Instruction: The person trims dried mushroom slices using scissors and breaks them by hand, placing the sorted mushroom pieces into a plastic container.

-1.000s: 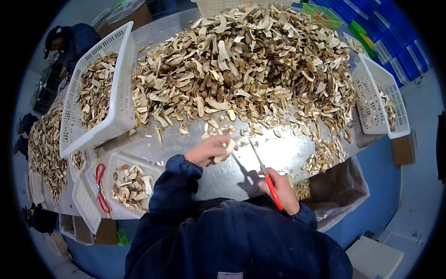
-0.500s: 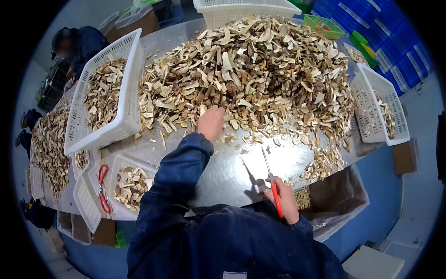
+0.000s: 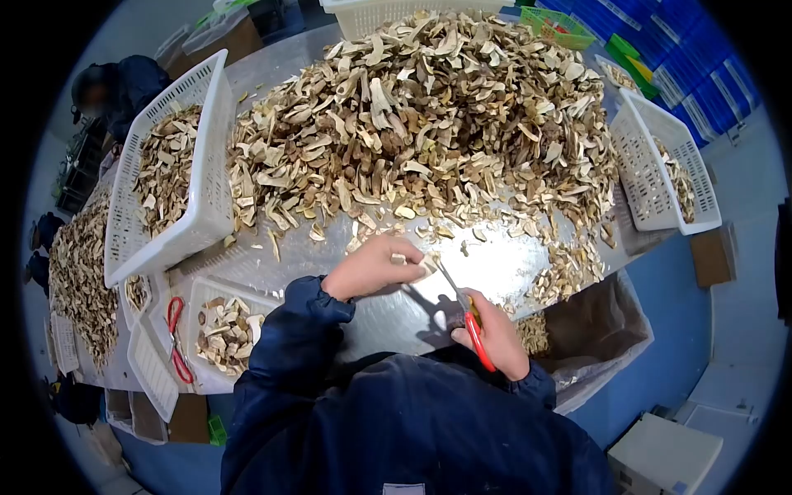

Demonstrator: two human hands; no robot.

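My left hand (image 3: 378,266) pinches a pale dried mushroom slice (image 3: 428,264) between thumb and fingers, above the metal table. In my right hand (image 3: 502,340) are red-handled scissors (image 3: 478,340), their blades pointing up and left. The blade tips are right at the slice; whether they touch it I cannot tell. Beyond both hands rises a large heap of dried mushroom slices (image 3: 487,107), with loose pieces spread along its near edge.
White baskets of slices stand at the left (image 3: 213,198) and right (image 3: 656,177). A small tray (image 3: 200,309) of cut pieces and another pair of red scissors (image 3: 175,338) lie left. A lined box (image 3: 606,330) sits below the table edge. A co-worker (image 3: 124,87) is at far left.
My left hand has come back from the heap toward me, now with a slice in its fingers. The scissors in my right hand have shifted slightly left and up, their tips meeting the slice's position.
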